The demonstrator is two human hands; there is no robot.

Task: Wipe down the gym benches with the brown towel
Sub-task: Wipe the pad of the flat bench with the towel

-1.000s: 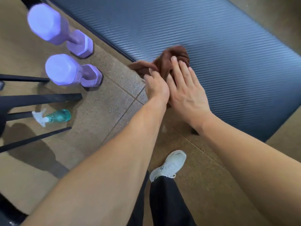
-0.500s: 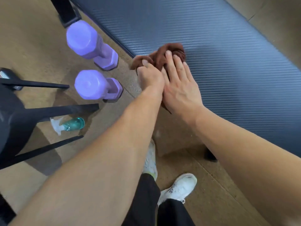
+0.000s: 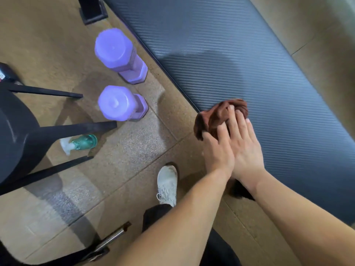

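A crumpled brown towel [image 3: 215, 116] lies on the near edge of a long dark ribbed bench pad [image 3: 249, 60] that runs diagonally across the view. My left hand [image 3: 218, 152] grips the towel's near side at the pad's edge. Beside it, touching, my right hand [image 3: 245, 144] presses flat on the towel with fingers stretched forward. A duller, damp-looking patch shows on the pad further up from the towel. Part of the towel is hidden under my hands.
Two purple dumbbells [image 3: 120, 56] [image 3: 120, 103] stand on end on the tan floor left of the bench. A teal spray bottle [image 3: 80, 144] lies under a black stool [image 3: 15, 135]. My white shoe [image 3: 167, 183] is near the bench edge. A bench foot [image 3: 92, 8] stands at the top.
Both hands with the towel have slid along the bench pad's near edge toward its lower right end, and my view has shifted with them. My feet have stepped.
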